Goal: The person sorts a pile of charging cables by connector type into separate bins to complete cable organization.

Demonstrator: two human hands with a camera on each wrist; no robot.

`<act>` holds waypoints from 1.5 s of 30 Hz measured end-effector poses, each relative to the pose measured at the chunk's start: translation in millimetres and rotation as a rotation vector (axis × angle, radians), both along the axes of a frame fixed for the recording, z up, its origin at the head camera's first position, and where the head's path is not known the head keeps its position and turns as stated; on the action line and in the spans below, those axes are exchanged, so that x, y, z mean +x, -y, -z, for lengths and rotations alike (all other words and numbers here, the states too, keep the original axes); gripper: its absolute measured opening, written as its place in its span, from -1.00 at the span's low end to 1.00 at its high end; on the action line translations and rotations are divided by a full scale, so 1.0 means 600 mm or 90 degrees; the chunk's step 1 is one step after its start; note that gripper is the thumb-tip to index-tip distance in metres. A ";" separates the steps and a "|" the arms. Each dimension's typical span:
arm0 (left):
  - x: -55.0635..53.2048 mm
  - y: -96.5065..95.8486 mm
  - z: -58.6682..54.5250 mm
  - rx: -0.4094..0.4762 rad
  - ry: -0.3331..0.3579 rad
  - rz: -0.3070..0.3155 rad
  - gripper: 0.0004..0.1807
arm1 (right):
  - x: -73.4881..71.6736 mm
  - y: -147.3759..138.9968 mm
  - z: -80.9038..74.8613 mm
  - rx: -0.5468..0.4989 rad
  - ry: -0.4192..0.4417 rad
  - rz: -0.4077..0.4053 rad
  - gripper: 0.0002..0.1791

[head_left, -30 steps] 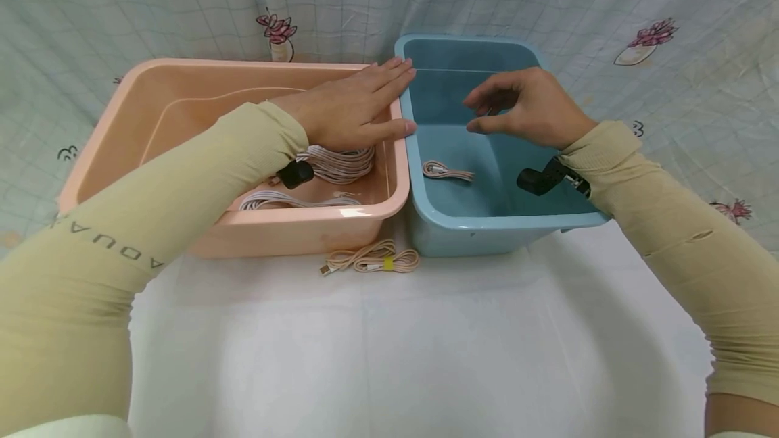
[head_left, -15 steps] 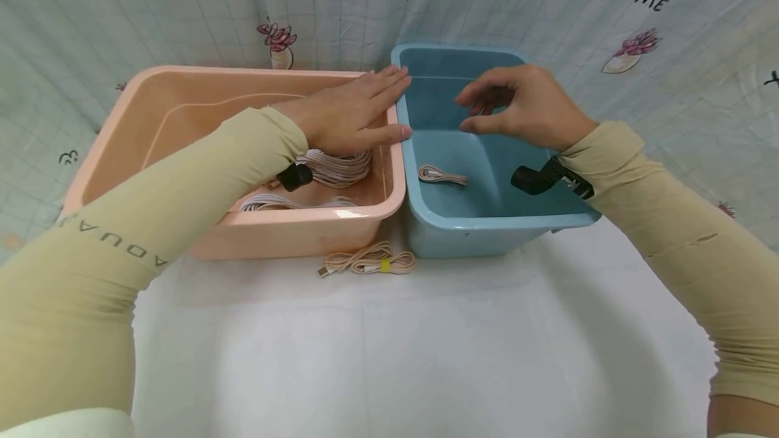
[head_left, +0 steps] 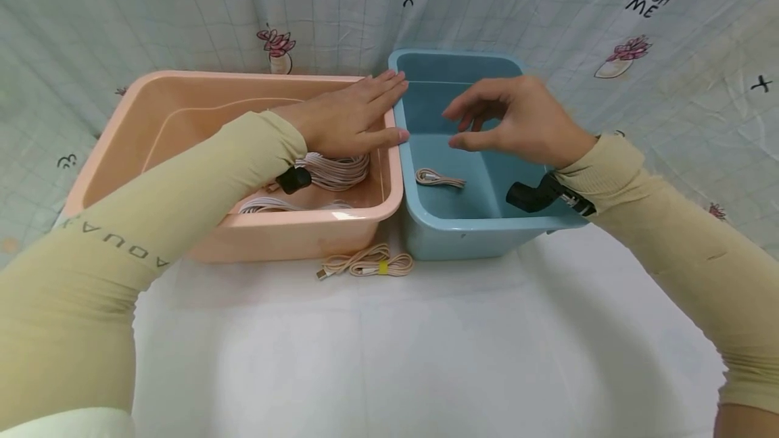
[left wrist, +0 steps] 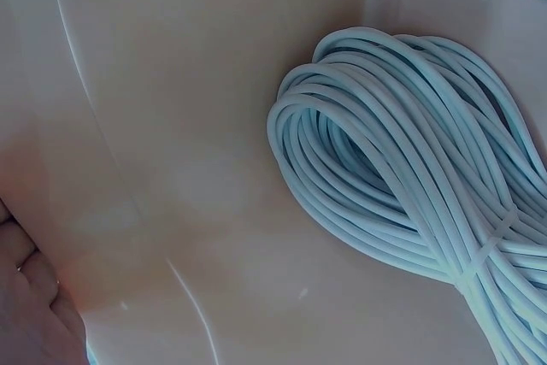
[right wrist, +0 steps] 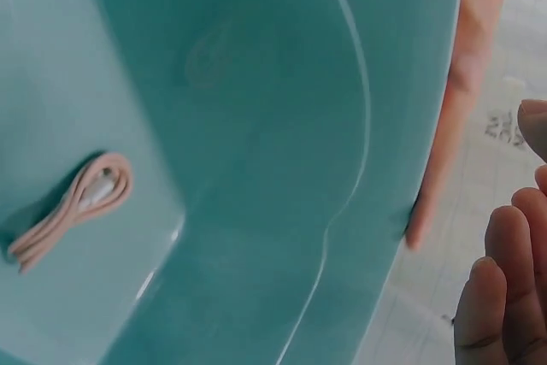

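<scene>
My left hand [head_left: 349,115] lies with straight fingers across the right rim of the peach bin [head_left: 292,230], its fingertips at the edge of the blue bin [head_left: 453,243]. Under that hand sits a thick coil of white cable [head_left: 337,171], which the left wrist view shows as a tied cable coil [left wrist: 385,143]. Above the blue bin, my right hand [head_left: 526,120] hovers, fingers loosely bent, thumb apart from them, nothing between. Below it on the blue bin's floor lies a small folded beige charging cable [head_left: 439,178], also a folded cable [right wrist: 73,207] in the right wrist view.
A second white cable bundle [head_left: 274,205] lies near the front wall inside the peach bin. Beige USB cables [head_left: 368,263], one with a yellow tie, lie on the white tabletop [head_left: 377,343] before the bins. A patterned cloth [head_left: 341,12] hangs behind.
My right hand has shifted slightly left over the blue bin, its thumb and fingers a little wider apart. The left hand stays on the rim. The head view has tilted slightly upward.
</scene>
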State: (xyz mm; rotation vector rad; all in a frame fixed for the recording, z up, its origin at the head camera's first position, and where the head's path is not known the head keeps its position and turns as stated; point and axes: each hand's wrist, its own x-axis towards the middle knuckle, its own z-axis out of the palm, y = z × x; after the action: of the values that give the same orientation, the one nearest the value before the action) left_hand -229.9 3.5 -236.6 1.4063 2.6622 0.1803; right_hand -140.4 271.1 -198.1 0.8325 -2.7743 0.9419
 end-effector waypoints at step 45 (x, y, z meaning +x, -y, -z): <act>-0.004 -0.001 0.005 0.003 -0.017 0.012 -0.08 | 0.153 0.097 0.034 -0.110 -0.140 -0.314 -0.76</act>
State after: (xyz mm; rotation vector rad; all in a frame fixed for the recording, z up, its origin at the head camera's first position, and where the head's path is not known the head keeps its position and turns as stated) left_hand -232.4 4.1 -239.8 1.4454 2.6695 0.1676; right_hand -48.8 212.6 -218.2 1.5224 -2.3017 1.0573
